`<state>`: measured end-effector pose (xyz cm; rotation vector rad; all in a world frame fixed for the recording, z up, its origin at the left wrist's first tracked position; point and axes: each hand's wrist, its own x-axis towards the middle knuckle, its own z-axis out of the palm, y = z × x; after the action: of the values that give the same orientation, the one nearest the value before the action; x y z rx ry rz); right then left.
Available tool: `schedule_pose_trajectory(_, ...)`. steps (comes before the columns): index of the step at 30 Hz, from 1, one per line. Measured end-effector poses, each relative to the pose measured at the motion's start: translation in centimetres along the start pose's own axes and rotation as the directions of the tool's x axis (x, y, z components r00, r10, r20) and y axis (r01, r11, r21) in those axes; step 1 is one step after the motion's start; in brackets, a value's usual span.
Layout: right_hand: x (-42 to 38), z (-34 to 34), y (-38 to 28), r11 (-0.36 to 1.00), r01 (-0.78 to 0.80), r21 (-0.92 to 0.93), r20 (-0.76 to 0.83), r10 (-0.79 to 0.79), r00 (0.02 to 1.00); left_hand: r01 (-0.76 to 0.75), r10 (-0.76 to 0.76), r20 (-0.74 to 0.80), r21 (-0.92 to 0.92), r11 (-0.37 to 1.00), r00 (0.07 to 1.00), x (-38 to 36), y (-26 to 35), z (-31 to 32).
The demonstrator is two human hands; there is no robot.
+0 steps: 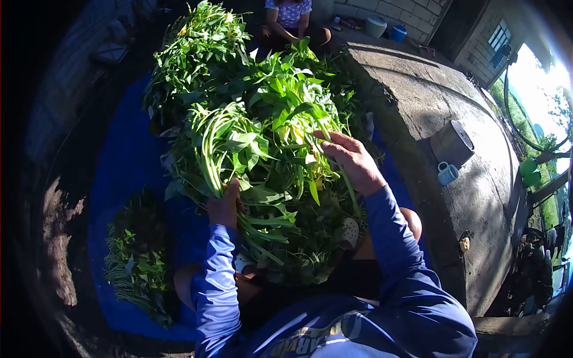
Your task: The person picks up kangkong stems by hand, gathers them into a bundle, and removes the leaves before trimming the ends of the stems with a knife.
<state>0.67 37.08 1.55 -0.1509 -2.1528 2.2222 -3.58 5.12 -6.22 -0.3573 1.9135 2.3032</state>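
Observation:
My left hand (224, 204) is closed round a bunch of long-stemmed leafy greens (210, 146), which look like water spinach. Their pale stems arch above the fist, and cut ends and leaves stick out below it. To the right, my right hand (353, 160) has its thumb and fingers pinched on a single green stem (348, 185) that hangs down past the palm. Just beyond both hands rises a big heap of the same greens (286, 89), with a few yellowish leaves in it. More loose leaves lie between my legs, partly in shadow.
A blue tarp (122, 173) lies under the greens, with a bundled pile (140, 256) at left. Across the heap sits another person (289, 18). On the concrete ledge (412, 77) at right stand a mug (447, 173) and a grey container (452, 143). Buckets (375, 26) stand farther back.

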Motion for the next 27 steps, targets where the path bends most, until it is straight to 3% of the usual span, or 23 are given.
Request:
schedule_pose_trajectory(3, -1.7, 3.5, 0.4, 0.99, 0.028, -0.141, 0.161, -0.005, 0.987, -0.042, 0.039, 0.077, 0.041, 0.998, 0.996, 0.6, -1.9, 0.7)
schedule_pose_trajectory(4, -2.3, 5.0, 0.9, 0.994, 0.008, -0.109, 0.184, 0.012, 0.983, -0.066, 0.064, 0.08, 0.029, 0.997, 0.995, 0.6, -2.5, 1.4)
schedule_pose_trajectory(6, -2.8, 7.3, 1.8, 0.988, -0.066, -0.142, 0.253, 0.1, 0.962, 0.026, -0.025, 0.155, -0.006, 1.0, 0.988, -1.6, -0.1, 2.7)
schedule_pose_trajectory(8, -2.6, 8.8, 4.4, 0.997, -0.019, -0.081, 0.3, 0.042, 0.953, -0.217, 0.183, 0.273, 0.101, 0.971, 0.944, 1.7, -4.4, 1.5)
schedule_pose_trajectory(11, -3.1, 9.8, 5.5, 1.0, -0.027, 0.01, 0.314, 0.023, 0.949, -0.004, 0.056, 0.398, -0.131, 0.991, 0.916, 2.0, -5.0, 1.6)
schedule_pose_trajectory(15, -2.9, 10.1, 7.1, 0.999, -0.053, -0.004, 0.331, 0.051, 0.942, -0.101, 0.121, 0.298, -0.081, 0.992, 0.947, 0.8, -3.4, 1.9)
schedule_pose_trajectory(18, -3.2, 10.2, 8.2, 0.992, 0.054, -0.11, 0.292, -0.019, 0.956, -0.03, 0.042, 0.262, -0.049, 0.998, 0.964, -0.1, -2.7, 1.8)
schedule_pose_trajectory(20, -3.3, 10.2, 7.6, 0.946, 0.201, -0.253, 0.289, -0.124, 0.949, -0.233, 0.215, 0.232, 0.053, 0.971, 0.949, 1.0, -4.9, 1.1)
schedule_pose_trajectory(21, -3.6, 10.2, 7.0, 0.931, 0.171, -0.324, 0.267, -0.083, 0.96, -0.329, 0.301, 0.225, 0.103, 0.939, 0.927, 1.5, -5.6, 0.9)
schedule_pose_trajectory(23, -4.1, 10.4, 5.3, 0.925, 0.167, -0.343, 0.241, -0.085, 0.967, -0.216, 0.127, 0.32, 0.26, 0.941, 0.939, 1.0, -3.9, 0.9)
schedule_pose_trajectory(25, -4.5, 10.7, 5.2, 0.933, 0.164, -0.32, 0.208, -0.099, 0.973, -0.068, 0.025, 0.304, 0.131, 0.989, 0.952, 0.5, -4.0, 1.4)
schedule_pose_trajectory(26, -4.4, 10.8, 6.0, 0.942, 0.185, -0.281, 0.2, -0.131, 0.971, 0.052, -0.081, 0.133, 0.206, 0.977, 0.988, -0.5, -2.5, 2.0)
schedule_pose_trajectory(27, -4.5, 11.0, 6.1, 0.95, 0.2, -0.241, 0.189, -0.156, 0.969, 0.078, -0.093, 0.11, 0.133, 0.988, 0.989, -0.4, -2.4, 2.3)
